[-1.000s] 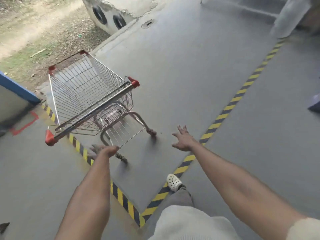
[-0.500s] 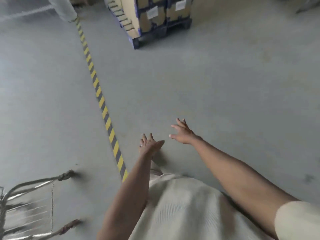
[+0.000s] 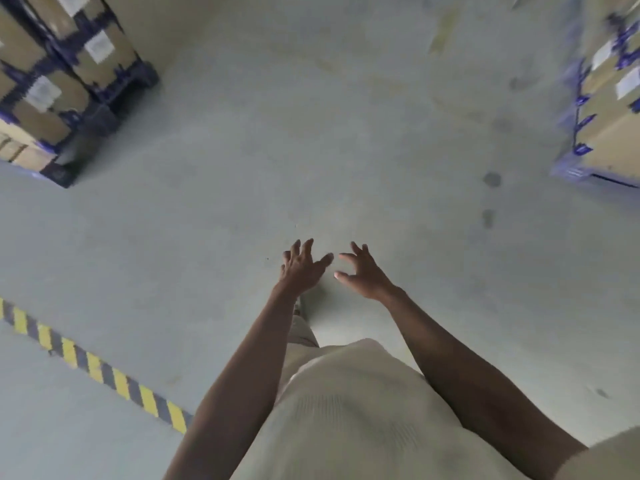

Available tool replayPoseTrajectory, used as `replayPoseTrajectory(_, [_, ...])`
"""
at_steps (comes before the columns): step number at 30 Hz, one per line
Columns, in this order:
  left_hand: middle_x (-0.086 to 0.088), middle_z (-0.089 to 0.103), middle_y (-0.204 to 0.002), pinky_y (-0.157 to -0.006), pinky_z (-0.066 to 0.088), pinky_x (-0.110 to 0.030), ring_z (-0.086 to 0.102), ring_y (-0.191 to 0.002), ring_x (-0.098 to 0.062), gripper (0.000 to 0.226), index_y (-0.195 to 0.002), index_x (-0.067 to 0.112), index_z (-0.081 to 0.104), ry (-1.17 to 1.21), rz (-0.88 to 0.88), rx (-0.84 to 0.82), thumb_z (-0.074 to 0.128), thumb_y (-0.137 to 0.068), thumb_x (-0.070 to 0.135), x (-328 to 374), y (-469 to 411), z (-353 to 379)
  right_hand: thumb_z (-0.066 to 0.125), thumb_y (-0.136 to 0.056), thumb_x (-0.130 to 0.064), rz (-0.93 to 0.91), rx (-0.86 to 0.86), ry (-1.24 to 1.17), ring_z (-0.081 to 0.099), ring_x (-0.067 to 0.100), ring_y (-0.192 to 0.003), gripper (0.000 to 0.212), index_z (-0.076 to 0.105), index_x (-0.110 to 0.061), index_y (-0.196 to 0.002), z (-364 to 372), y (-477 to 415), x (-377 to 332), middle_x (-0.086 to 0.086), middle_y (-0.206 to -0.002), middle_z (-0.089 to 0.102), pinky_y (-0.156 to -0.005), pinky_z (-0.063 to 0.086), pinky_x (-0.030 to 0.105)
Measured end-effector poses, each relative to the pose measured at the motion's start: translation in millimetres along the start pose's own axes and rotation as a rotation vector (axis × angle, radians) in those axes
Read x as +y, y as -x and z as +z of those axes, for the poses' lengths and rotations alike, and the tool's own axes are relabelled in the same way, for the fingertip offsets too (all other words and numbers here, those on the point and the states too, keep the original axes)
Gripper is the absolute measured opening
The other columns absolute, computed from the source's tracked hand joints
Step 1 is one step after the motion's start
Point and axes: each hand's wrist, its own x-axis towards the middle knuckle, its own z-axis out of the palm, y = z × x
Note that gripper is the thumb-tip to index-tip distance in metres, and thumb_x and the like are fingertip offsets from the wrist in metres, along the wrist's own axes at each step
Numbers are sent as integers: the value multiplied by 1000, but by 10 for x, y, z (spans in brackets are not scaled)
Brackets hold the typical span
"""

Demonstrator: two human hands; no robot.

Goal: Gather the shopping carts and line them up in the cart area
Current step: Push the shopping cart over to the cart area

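Observation:
No shopping cart is in view now. My left hand (image 3: 300, 268) and my right hand (image 3: 363, 271) are stretched out in front of me over the grey floor, close together, fingers spread, holding nothing. Below them I see my cream-coloured top (image 3: 356, 417) and both bare forearms.
A pallet of strapped cardboard boxes (image 3: 59, 84) stands at the far left and another stack of boxes (image 3: 609, 105) at the far right, blurred. A yellow-and-black striped floor line (image 3: 93, 363) runs along the lower left. Grey concrete floor (image 3: 329, 140) lies between the stacks.
The view has swung right, away from the wire cart, which has left the frame. The striped line has shifted to the lower left. My hands have come closer together, still holding nothing.

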Motion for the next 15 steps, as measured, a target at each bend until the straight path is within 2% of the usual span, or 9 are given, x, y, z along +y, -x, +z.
replayPoseTrajectory(9, [-6,19,-167,-121,21,-50,14,-152,-31,73,-159,26,27,-214,247,-59,47,-99,61,430,-1288,-1054,58,-102,-44,113,217,-235,-5,12,-158,58,41,-30,-155,-710,-915,-389,-6,-172,10,-123,16,40])
replayPoseTrajectory(12, [-4,37,-160,-118,29,-45,27,-147,-29,64,-156,26,36,-144,297,-50,49,-101,55,626,-1753,-1469,59,-102,-42,127,253,-297,-2,12,-158,55,43,-30,-154,-928,-1208,-561,-6,-171,13,-123,16,37])
replayPoseTrajectory(15, [-3,61,-140,-111,40,-40,49,-135,-24,48,-143,27,54,68,278,-51,53,-101,50,847,-2205,-1742,60,-102,-40,146,267,-347,2,13,-158,55,45,-29,-153,-1175,-1452,-659,-4,-171,16,-124,13,35])
